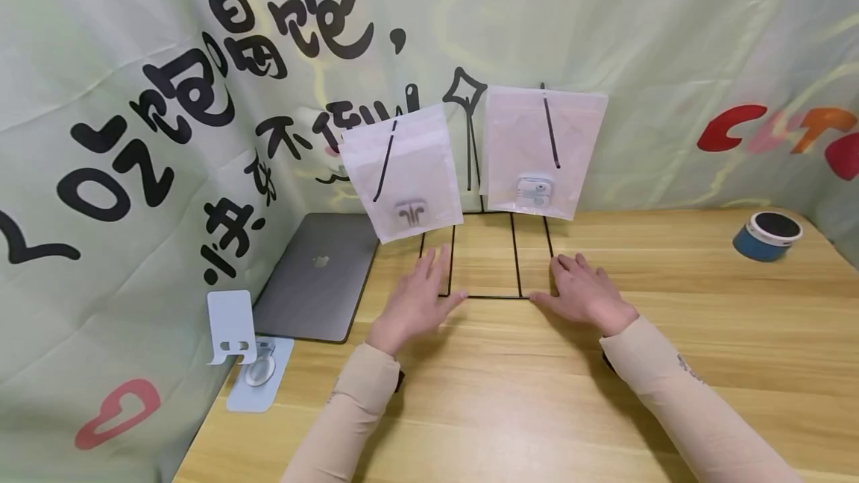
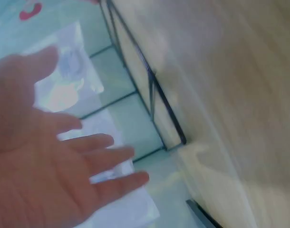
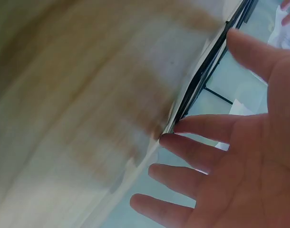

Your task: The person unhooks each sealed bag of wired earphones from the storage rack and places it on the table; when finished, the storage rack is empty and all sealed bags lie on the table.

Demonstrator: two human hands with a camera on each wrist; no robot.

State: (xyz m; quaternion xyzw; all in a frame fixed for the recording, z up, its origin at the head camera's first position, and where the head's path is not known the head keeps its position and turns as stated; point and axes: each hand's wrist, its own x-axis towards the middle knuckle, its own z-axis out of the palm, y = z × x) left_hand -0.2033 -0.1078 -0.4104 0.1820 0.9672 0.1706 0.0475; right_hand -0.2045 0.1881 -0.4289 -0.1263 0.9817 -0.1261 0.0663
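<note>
A black wire display rack point(image 1: 495, 297) stands on the table against the backdrop, its thin base bars flat on the wood. From its hooks hang two clear zip bags, the left bag point(image 1: 396, 151) tilted and the right bag point(image 1: 577, 133) straighter. Each shows a small white item in its lower part, like earphones. My left hand point(image 1: 414, 305) is spread at the base's left side, fingers extended. On the other side my right hand point(image 1: 585, 295) lies with straight fingers, thumb and forefinger right at the base's front right corner. Both palms appear bare in the wrist views.
A closed grey laptop point(image 1: 322, 282) lies left of the rack. In front of it stands a light blue phone stand point(image 1: 231, 323) on a flat base. A blue and white round speaker-like object point(image 1: 765, 237) sits far right. A printed cloth backdrop point(image 1: 644, 43) rises behind the table.
</note>
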